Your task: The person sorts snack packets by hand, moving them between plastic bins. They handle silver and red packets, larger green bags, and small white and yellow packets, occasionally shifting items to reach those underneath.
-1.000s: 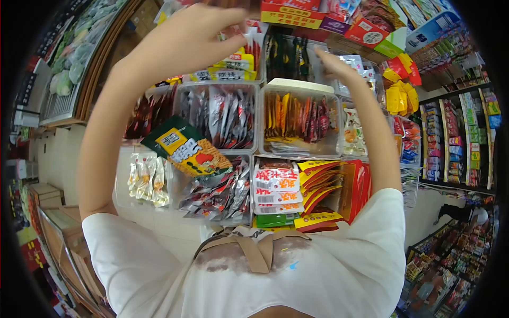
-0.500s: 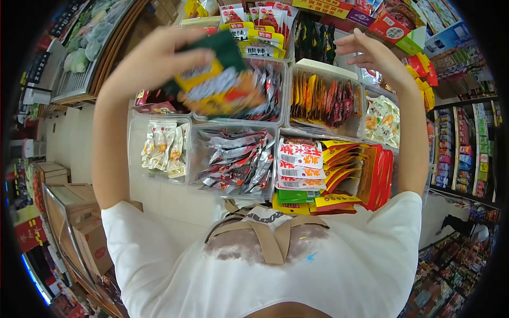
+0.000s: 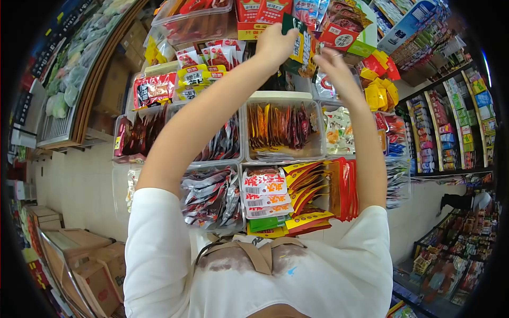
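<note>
At the far side of the display, my left hand [image 3: 275, 46] grips a dark green and yellow snack packet [image 3: 300, 49] by its upper left edge. The packet is tilted upright above the bin of dark green packets [image 3: 278, 82], which it and my left forearm partly cover. My right hand [image 3: 335, 68], slightly blurred, has its fingers apart and curved, fingertips right at the packet's right edge. Below my hands stands a clear bin with yellow and dark red packets [image 3: 281, 127]. Yellow-and-white packets [image 3: 196, 79] lie left of my left forearm.
Nearer me are bins of silver-red packets [image 3: 209, 196] and white, yellow and red packets [image 3: 266, 191]. Red snack boxes [image 3: 262, 13] stand at the back. Shelves [image 3: 450, 127] line the right; cardboard boxes [image 3: 101, 270] and a vegetable rack [image 3: 79, 85] are on the left.
My left hand has carried the green packet from the left over to the back middle. My right hand has come inward to the packet's edge. The view has shifted towards the back of the display.
</note>
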Tool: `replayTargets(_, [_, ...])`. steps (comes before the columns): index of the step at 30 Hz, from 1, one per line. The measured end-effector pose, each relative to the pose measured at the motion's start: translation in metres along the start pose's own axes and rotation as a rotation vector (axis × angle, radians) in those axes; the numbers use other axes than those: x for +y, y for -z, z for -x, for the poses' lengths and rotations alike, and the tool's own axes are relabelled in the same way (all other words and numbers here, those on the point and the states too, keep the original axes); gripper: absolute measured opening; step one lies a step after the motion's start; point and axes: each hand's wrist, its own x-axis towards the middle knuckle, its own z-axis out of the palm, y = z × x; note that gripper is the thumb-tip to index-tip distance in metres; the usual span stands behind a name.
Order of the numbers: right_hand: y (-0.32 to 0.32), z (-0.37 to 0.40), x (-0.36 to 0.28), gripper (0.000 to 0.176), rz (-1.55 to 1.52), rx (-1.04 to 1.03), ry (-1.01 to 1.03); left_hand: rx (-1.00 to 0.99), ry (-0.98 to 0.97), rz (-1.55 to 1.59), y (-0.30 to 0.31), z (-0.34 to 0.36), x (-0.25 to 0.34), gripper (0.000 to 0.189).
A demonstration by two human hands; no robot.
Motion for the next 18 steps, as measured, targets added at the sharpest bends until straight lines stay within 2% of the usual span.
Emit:
replayTargets(1, [-0.006, 0.0, 0.005, 0.064, -0.039, -0.09, -0.108, -0.009, 0.034, -0.019, -0.012, -0.006, -0.015, 0.028])
replayTargets(2, [-0.011, -0.002, 0.01, 0.064, -0.039, -0.086, -0.115, 0.004, 0.078, -0.114, -0.016, -0.001, -0.01, 0.031])
replayTargets(4, [-0.022, -0.016, 0.022, 0.067, -0.261, -0.173, -0.383, 0.013, 0.127, -0.211, -0.021, 0.003, -0.011, 0.034])
replayTargets(7, [-0.038, -0.043, 0.049, 0.065, -0.319, -0.224, -0.468, -0.068, 0.225, -0.307, -0.028, -0.005, -0.034, 0.037])
replayTargets(9, [-0.05, -0.052, 0.055, 0.062, -0.292, -0.202, -0.497, -0.114, 0.286, -0.443, -0.03, -0.007, -0.041, 0.036])
replayTargets(11, [-0.055, -0.054, 0.056, 0.06, -0.26, -0.18, -0.526, -0.145, 0.339, -0.395, -0.028, -0.007, -0.05, 0.035])
replayTargets(13, [-0.054, -0.053, 0.05, 0.051, -0.132, -0.428, -0.621, -0.179, 0.39, -0.348, -0.026, -0.009, -0.06, 0.035])
replayTargets(14, [-0.057, -0.053, 0.055, 0.051, -0.136, -0.428, -0.628, -0.213, 0.354, -0.334, -0.026, -0.01, -0.064, 0.038])
replayTargets(16, [-0.064, -0.051, 0.065, 0.041, -0.316, -0.378, -0.474, -0.245, 0.321, -0.317, -0.029, -0.012, -0.07, 0.042])
replayTargets(18, [-0.065, -0.059, 0.07, 0.039, -0.37, -0.356, -0.485, -0.22, 0.297, -0.355, -0.033, -0.008, -0.051, 0.046])
